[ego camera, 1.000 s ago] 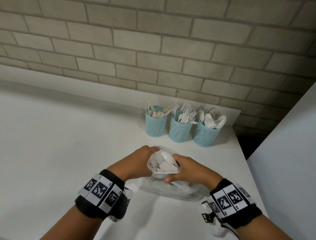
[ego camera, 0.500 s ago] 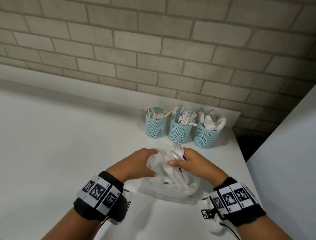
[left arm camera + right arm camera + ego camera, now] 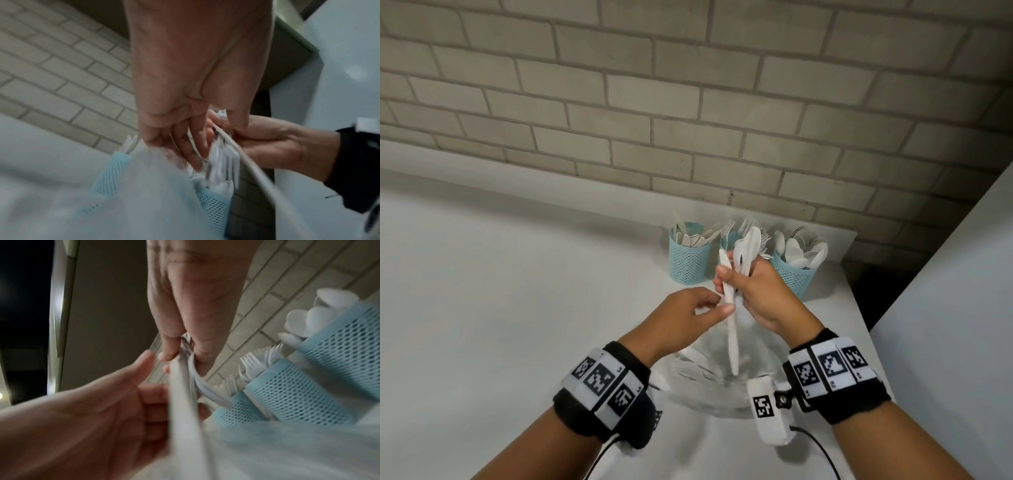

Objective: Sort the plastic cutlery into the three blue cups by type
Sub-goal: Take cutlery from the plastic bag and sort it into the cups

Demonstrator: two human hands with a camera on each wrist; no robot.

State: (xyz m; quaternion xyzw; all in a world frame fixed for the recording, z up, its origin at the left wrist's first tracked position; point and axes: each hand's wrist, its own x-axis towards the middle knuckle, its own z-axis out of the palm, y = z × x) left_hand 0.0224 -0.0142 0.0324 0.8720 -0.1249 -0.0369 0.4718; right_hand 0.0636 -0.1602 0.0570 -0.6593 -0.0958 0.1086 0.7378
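Three blue mesh cups stand at the back of the table: the left cup (image 3: pixel 688 263) holds knives, the middle cup (image 3: pixel 726 241) forks, the right cup (image 3: pixel 791 277) spoons. My right hand (image 3: pixel 750 291) grips a bundle of white cutlery (image 3: pixel 748 246), spoon bowls upward and one long knife (image 3: pixel 732 335) hanging down, in front of the middle cup. A clear plastic bag (image 3: pixel 709 387) with more cutlery lies below. My left hand (image 3: pixel 698 315) is beside the bundle, fingers curled, pinching what looks like the bag's edge. The wrist views are blurred.
A white table (image 3: pixel 517 308) runs along a brick wall (image 3: pixel 688 120). Its right edge lies just past the spoon cup, with a dark gap (image 3: pixel 876 291) and a white panel (image 3: pixel 945 325) beyond. Wrist camera cables hang under both forearms.
My right hand has pulled the bundle of cutlery up out of the bag and raised it toward the cups. The left hand has followed upward beside it.
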